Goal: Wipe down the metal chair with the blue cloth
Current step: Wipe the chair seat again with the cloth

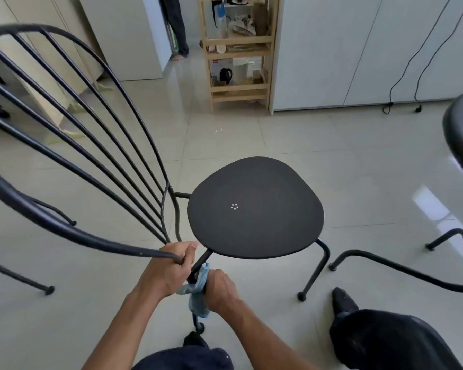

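The person's dark-trousered knees [187, 359] fill the bottom edge, bare forearms reaching forward from them. The right hand [219, 289] is closed tight around a crumpled light-blue cloth [198, 295], wrapped about the thin rear leg [198, 265] of the black metal chair [254, 206]. Just beside it, to the left and slightly farther out, the left hand [171, 265] is fisted around the curved black tube of the chair's backrest frame [64, 231]. The rounded matte seat lies beyond both hands, over pale glossy floor tiles [358, 161].
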`<control>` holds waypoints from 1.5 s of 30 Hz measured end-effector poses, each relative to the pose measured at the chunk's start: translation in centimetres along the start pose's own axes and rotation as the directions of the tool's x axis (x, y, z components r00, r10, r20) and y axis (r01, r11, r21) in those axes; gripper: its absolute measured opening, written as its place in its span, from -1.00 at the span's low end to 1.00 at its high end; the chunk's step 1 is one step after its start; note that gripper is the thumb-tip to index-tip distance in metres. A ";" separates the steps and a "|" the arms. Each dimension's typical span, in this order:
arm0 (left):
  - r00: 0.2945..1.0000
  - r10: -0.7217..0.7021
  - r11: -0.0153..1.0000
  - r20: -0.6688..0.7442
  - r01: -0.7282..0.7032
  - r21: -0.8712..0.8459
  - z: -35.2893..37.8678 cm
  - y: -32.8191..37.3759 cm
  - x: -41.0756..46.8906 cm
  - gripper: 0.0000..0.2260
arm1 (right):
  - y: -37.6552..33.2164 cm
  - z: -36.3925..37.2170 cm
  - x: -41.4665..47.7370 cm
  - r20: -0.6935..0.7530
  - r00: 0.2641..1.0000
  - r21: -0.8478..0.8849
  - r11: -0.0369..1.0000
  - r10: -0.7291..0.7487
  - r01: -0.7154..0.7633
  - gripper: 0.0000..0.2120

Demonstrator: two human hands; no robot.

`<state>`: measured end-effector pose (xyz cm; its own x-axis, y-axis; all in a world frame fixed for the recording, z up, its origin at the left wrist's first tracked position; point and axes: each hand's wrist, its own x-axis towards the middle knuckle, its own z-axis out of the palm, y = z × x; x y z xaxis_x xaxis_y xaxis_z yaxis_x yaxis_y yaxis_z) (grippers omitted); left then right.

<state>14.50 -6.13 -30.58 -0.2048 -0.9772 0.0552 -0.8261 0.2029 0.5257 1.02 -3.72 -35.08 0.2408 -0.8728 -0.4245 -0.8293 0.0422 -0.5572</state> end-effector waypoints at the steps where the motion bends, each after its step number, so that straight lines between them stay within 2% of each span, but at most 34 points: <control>1: 0.999 -0.031 0.999 -0.020 0.030 -0.021 -0.1 -0.4 -0.4 -0.67 | 0.2 -0.4 -0.7 -0.016 1.000 0.020 1.000 -0.023 0.023 -0.83; 3: 0.991 -0.098 0.993 -0.091 0.092 -0.074 -0.1 -1.3 -0.9 -0.68 | 1.1 -1.2 -2.2 -0.055 0.997 0.137 0.989 -0.050 0.057 -0.76; 5: 0.970 -0.158 0.983 -0.184 0.138 -0.118 0.4 -1.6 -1.3 -0.72 | 2.6 -2.5 -3.8 -0.082 0.994 0.288 0.953 -0.077 0.097 -0.83; 8: 0.919 -0.223 0.967 -0.325 0.166 -0.192 1.0 -0.7 -2.0 -0.80 | 5.4 -6.1 -6.1 -0.159 0.983 0.348 0.926 -0.095 0.146 -0.61; 11: 0.842 -0.281 0.956 -0.460 0.207 -0.206 1.5 0.4 -3.1 -0.84 | 6.8 -12.3 -9.0 -0.337 0.941 0.375 0.921 0.029 0.106 -0.77; 12: 0.811 -0.309 0.950 -0.497 0.239 -0.201 1.9 0.7 -3.6 -0.87 | 7.3 -14.2 -9.4 -0.409 0.911 0.361 0.927 0.055 0.106 -0.79; 14: 0.783 -0.358 0.932 -0.509 0.329 -0.150 3.0 1.3 -4.8 -0.89 | 8.1 -16.7 -8.7 -0.595 0.802 0.203 0.974 0.041 0.101 -0.88; 15: 0.795 -0.390 0.913 -0.464 0.399 -0.085 3.7 1.6 -5.4 -0.87 | 8.5 -17.4 -7.8 -0.655 0.756 0.095 0.993 0.008 0.072 -0.94; 16: 0.809 -0.443 0.878 -0.386 0.478 -0.008 4.4 2.0 -5.8 -0.80 | 8.9 -17.6 -6.7 -0.663 0.748 -0.014 1.000 -0.020 0.014 -0.83; 17: 0.815 -0.494 0.842 -0.302 0.536 0.067 4.9 2.3 -6.2 -0.73 | 9.4 -17.4 -5.5 -0.607 0.794 -0.094 0.995 -0.031 -0.032 -0.73; 19: 0.798 -0.565 0.784 -0.208 0.598 0.165 5.0 2.8 -6.0 -0.70 | 10.2 -15.9 -3.6 -0.368 0.929 -0.251 0.966 -0.032 -0.066 -0.61; 20: 0.786 -0.593 0.756 -0.174 0.618 0.216 4.8 2.8 -5.5 -0.74 | 10.5 -14.9 -2.9 -0.230 0.973 -0.311 0.949 -0.016 -0.058 -0.57; 21: 0.788 -0.601 0.736 -0.130 0.610 0.293 4.4 2.9 -4.9 -0.77 | 10.6 -14.1 -2.4 -0.153 0.988 -0.329 0.942 0.013 -0.063 -0.53; 23: 0.825 -0.565 0.749 -0.020 0.522 0.408 3.9 3.5 -3.5 -0.77 | 10.7 -12.9 -1.6 -0.205 0.979 -0.283 0.957 0.008 -0.067 -0.57; 25: 0.897 -0.442 0.847 0.020 0.410 0.339 4.0 4.3 -2.1 -0.81 | 10.0 -11.9 -1.0 -0.347 0.938 -0.226 0.972 -0.024 -0.059 -0.67; 27: 0.949 -0.302 0.927 -0.086 0.314 0.203 4.4 5.0 -0.8 -0.83 | 9.7 -10.5 -0.2 -0.375 0.926 -0.243 0.969 -0.049 -0.047 -0.61; 30: 0.934 -0.228 0.956 -0.274 0.268 0.118 5.6 4.3 0.9 -0.85 | 9.6 -7.9 1.0 -0.296 0.953 -0.299 0.954 -0.063 -0.030 -0.49; 33: 0.906 -0.319 0.928 -0.278 0.359 0.104 7.6 2.5 1.2 -0.56 | 9.0 -6.7 1.6 -0.255 0.941 -0.366 0.923 -0.221 0.117 -0.44; 35: 0.903 -0.344 0.923 -0.259 0.376 0.083 9.1 2.0 0.9 -0.44 | 9.5 -7.6 2.7 -0.215 0.923 -0.454 0.869 -0.320 0.196 -0.35; 37: 0.893 -0.350 0.923 -0.284 0.380 0.059 10.0 1.8 0.8 -0.40 | 11.3 -9.8 4.2 -0.242 0.926 -0.473 0.869 -0.290 0.148 -0.38; 40: 0.832 -0.455 0.880 -0.318 0.474 -0.020 10.2 2.1 1.6 -0.37 | 14.8 -12.2 4.0 -0.385 0.921 -0.346 0.935 -0.064 -0.080 -0.46; 42: 0.800 -0.504 0.851 -0.325 0.524 -0.030 10.2 2.4 1.9 -0.38 | 15.6 -10.8 1.4 -0.433 0.897 -0.323 0.944 -0.086 -0.065 -0.44; 45: 0.770 -0.567 0.816 -0.291 0.574 -0.070 9.9 2.7 2.4 -0.40 | 16.4 -9.8 -1.0 -0.376 0.901 -0.384 0.921 -0.214 0.058 -0.43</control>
<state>6.58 -7.36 -37.41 0.4636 -0.8860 -0.0090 -0.7547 -0.4001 0.5199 -17.77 -6.97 -36.82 0.2045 -0.9788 0.0052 -0.9439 -0.1986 -0.2637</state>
